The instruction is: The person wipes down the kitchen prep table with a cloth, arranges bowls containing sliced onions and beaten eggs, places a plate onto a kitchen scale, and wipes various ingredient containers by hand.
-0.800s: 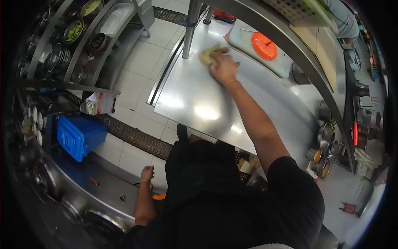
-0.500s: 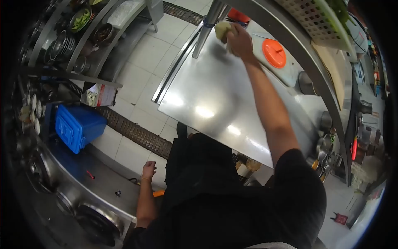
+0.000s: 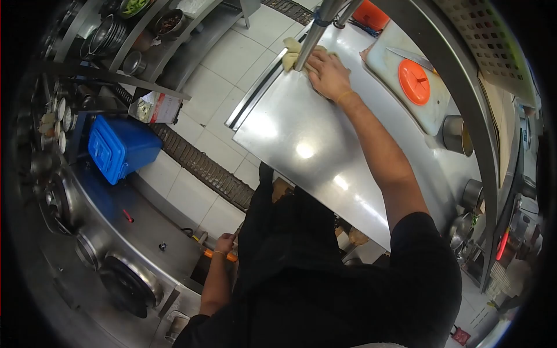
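A: Any read on how far along?

B: Mid-wipe, by the look of it. Got the cloth (image 3: 291, 55) in the right hand (image 3: 329, 75), down on the desk (image 3: 284, 127) at the foot of the post (image 3: 314, 39), close to the left edge.

A: Proper hold?

B: Seems so. Fingers over the cloth, partly hidden behind the post, so can't tell how tight. Left hand (image 3: 224, 242) down low near an orange handle (image 3: 210, 253), fingers curled, can't tell if gripping anything.

A: Done vs left?

B: Shiny across the near stretch, so maybe done there, hard to be sure. Probably left: around the post, plus under the board (image 3: 386, 51). Definitely not lifted, that board, with an orange lid (image 3: 414, 82) and knife (image 3: 406, 54) on top, and a pot (image 3: 456, 136) just beside.
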{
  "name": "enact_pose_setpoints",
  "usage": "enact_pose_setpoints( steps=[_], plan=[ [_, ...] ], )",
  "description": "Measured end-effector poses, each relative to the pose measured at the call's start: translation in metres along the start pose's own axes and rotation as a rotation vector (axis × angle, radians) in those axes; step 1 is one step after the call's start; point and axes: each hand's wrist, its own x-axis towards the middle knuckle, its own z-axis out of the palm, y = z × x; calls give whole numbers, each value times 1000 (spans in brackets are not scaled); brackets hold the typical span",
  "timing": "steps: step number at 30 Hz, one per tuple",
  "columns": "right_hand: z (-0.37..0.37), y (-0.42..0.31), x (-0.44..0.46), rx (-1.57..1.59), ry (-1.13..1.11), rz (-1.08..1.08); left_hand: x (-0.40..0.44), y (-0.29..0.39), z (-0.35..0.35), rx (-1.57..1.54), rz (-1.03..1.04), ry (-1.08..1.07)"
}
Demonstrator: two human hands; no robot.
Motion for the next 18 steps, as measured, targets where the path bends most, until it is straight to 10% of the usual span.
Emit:
enact_pose_setpoints(
  steps=[5, 11, 13, 18],
  plan=[
    [20, -87, -57, -66, 12, 228, 1, 2, 0, -234, 79, -28],
    [47, -243, -86, 293, -173, -34, 13, 55, -15, -130, 127, -6],
    [47, -256, -79, 635, -351, 167, 8, 76, -25, -212, 193, -6],
    [-12, -165, -21, 222, -113, 285, -2, 112, -52, -320, 336, -27]
  ],
)
